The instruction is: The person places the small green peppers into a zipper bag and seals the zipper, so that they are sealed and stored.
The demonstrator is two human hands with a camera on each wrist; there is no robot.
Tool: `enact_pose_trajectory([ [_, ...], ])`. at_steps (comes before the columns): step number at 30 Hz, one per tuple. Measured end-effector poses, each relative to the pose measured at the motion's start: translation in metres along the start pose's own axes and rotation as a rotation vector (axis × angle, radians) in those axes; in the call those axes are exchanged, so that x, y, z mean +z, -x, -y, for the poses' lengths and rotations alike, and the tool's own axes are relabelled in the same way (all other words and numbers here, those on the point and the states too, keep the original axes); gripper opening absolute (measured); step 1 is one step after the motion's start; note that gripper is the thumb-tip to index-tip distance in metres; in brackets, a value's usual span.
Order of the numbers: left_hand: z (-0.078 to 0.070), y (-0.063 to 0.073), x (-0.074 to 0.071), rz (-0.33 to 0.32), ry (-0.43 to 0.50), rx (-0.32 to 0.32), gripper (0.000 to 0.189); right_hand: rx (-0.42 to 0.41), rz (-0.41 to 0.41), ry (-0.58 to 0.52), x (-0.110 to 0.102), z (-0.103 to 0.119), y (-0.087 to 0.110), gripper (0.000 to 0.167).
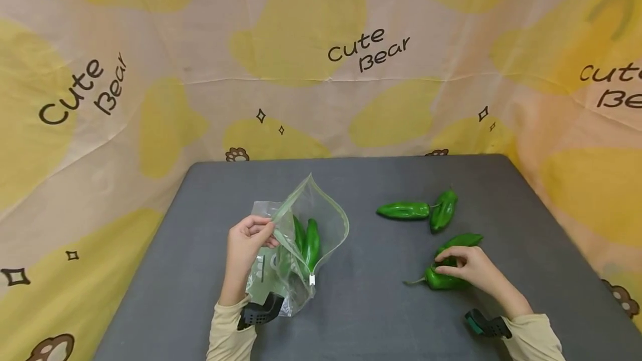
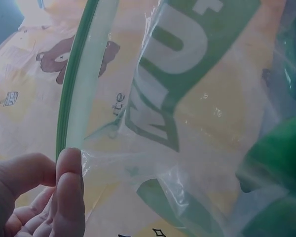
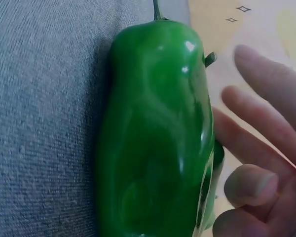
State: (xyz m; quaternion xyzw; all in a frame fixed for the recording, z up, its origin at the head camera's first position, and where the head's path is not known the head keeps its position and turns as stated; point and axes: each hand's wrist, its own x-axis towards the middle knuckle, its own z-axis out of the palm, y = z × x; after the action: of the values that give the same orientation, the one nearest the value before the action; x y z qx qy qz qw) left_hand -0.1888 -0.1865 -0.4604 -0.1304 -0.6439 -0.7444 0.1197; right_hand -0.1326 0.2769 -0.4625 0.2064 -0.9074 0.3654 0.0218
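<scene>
My left hand (image 1: 251, 235) pinches the rim of a clear zip bag (image 1: 288, 203), thumb against fingertips. The bag's mouth gapes wide, with a white slider (image 1: 312, 279) at its near end. Inside lie green peppers (image 1: 312, 243), also seen through the plastic in the left wrist view. My right hand (image 1: 471, 265) hovers over two more peppers, thumb and fingers parted. The nearer pepper (image 1: 441, 279) points its stem left; the other pepper (image 1: 467, 239) lies just behind. In the right wrist view the fingers stand beside a large pepper (image 3: 153, 128), with a gap between.
Two further peppers lie farther back on the grey table (image 1: 351, 327): one pepper (image 1: 403, 210) sideways, the other pepper (image 1: 443, 211) at its stem end. A patterned cloth (image 1: 301, 27) hangs behind and around the table. Each wrist wears a black camera band (image 1: 263, 310).
</scene>
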Motion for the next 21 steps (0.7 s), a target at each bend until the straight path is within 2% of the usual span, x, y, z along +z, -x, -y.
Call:
enact_pose_trajectory([
  [4,-0.027,0.003,0.016,-0.015,-0.017,-0.004,0.012,-0.055,0.039,0.011,0.0,0.003,0.0,0.02],
  [7,-0.05,0.004,0.027,-0.049,-0.054,-0.039,0.011,-0.023,0.092,0.016,0.0,0.006,0.001,0.024],
  [9,-0.055,0.005,0.029,-0.07,-0.08,-0.063,0.012,0.006,0.133,0.025,-0.001,0.008,0.0,0.027],
  [11,-0.038,0.002,0.02,-0.048,-0.061,-0.052,0.011,0.024,0.169,0.037,-0.001,0.01,0.0,0.031],
  [14,0.014,-0.003,-0.004,-0.002,-0.04,0.013,0.012,0.039,0.213,0.048,-0.002,0.013,-0.001,0.034],
  [16,0.039,-0.006,-0.016,0.026,-0.029,0.034,0.012,0.042,0.236,0.043,-0.002,0.014,0.0,0.035],
  [17,0.04,-0.005,-0.015,0.02,-0.043,0.024,0.014,0.045,0.242,0.043,-0.002,0.014,0.0,0.036],
  [18,0.032,-0.004,-0.012,0.033,-0.029,0.036,0.012,0.052,0.252,0.039,-0.002,0.014,0.001,0.037],
  [19,0.021,-0.003,-0.007,0.027,-0.035,0.028,0.012,0.049,0.257,0.038,-0.002,0.013,0.001,0.038],
  [21,-0.011,0.0,0.007,0.017,-0.035,0.002,0.012,0.046,0.263,0.048,-0.002,0.014,0.002,0.038],
])
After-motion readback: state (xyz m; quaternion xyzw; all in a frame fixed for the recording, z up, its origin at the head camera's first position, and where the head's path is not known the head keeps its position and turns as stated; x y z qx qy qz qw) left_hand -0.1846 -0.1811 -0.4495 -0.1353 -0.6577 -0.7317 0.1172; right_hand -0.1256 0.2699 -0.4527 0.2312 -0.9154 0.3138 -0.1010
